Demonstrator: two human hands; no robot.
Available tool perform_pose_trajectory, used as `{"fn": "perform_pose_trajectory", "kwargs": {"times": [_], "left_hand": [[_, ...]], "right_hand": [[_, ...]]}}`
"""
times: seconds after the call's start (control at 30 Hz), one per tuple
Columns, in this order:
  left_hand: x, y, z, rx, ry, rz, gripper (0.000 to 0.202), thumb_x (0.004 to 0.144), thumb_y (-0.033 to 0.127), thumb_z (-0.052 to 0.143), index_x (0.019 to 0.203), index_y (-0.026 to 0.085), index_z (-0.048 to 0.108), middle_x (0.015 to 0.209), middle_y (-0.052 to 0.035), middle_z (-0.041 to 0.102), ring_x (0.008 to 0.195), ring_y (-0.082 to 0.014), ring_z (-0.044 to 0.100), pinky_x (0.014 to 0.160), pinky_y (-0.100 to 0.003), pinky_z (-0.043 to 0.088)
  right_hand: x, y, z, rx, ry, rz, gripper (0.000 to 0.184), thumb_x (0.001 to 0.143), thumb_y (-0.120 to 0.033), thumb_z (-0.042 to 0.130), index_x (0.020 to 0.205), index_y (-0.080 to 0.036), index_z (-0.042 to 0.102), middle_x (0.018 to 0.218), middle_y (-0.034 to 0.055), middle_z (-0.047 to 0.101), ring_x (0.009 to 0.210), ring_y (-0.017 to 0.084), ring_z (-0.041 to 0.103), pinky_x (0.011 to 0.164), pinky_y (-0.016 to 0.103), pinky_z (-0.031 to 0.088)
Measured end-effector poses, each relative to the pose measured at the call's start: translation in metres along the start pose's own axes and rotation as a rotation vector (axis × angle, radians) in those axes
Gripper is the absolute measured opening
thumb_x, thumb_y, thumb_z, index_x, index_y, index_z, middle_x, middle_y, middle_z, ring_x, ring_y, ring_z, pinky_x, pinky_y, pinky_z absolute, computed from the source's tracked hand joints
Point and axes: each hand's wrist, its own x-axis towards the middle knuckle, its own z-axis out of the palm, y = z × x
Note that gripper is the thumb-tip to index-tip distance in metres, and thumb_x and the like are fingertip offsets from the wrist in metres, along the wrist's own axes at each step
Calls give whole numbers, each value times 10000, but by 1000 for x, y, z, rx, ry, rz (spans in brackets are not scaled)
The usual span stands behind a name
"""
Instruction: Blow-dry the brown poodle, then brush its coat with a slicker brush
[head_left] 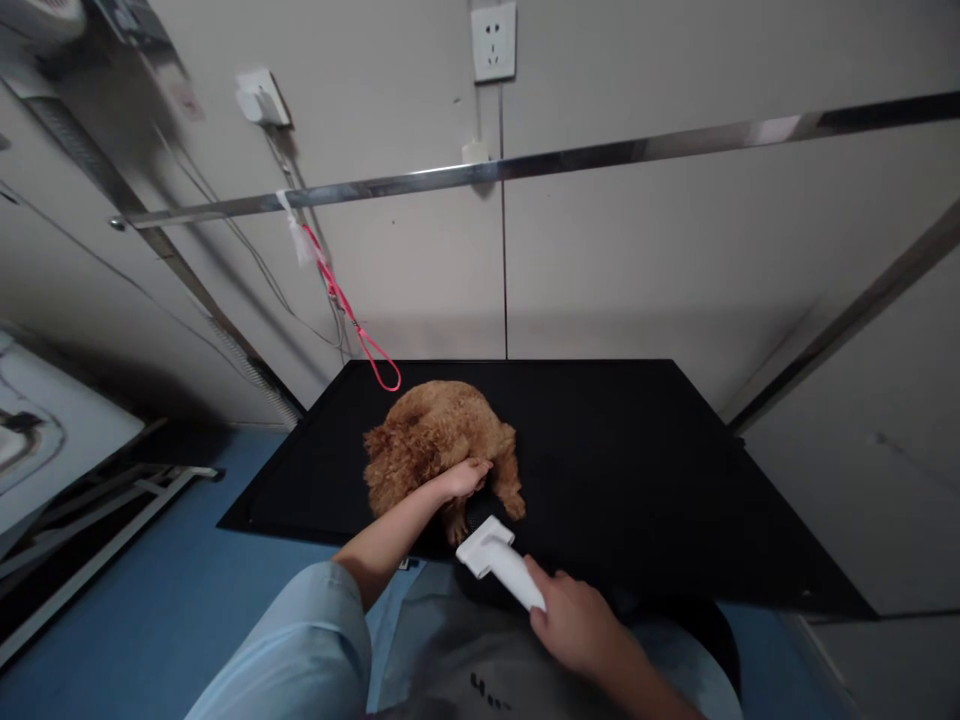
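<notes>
A curly brown dog [450,420] is on the black grooming table [615,450], left of the middle, with its head toward the left. My left hand [469,477] reaches across the front of the dog and is closed against its side, by the legs. Exactly which part it grips is hidden under the fingers. In my right hand [574,615] is a white slicker brush [510,568], held by its handle. The brush head points up and left, just past the table's near edge and below the dog's paws, apart from the fur.
A metal bar [435,180] crosses above the table, with a pink leash loop [360,330] hanging at its left. Wall sockets [493,42] and cables are behind. A white basin [60,430] on a frame stands at left.
</notes>
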Motion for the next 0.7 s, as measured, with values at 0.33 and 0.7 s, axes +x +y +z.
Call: {"fn": "perform_pose_trajectory", "kwargs": {"times": [0.33, 0.7], "left_hand": [[-5, 57, -55, 175, -55, 135, 389, 937, 327, 347, 1055, 94, 635, 429, 72, 355, 374, -96, 291, 431, -242, 212], [-49, 33, -73, -414, -73, 308, 354, 897, 435, 407, 994, 139, 574, 409, 115, 258, 323, -58, 185, 367, -194, 157]], "right_hand": [[15, -15, 8, 82, 55, 6, 604, 857, -278, 419, 1452, -249, 323, 1043, 150, 668, 856, 303, 680, 734, 364, 477], [10, 16, 1, 635, 187, -48, 619, 864, -305, 393, 1466, -191, 303, 1386, 92, 524, 1245, 228, 519, 1019, 312, 398]]}}
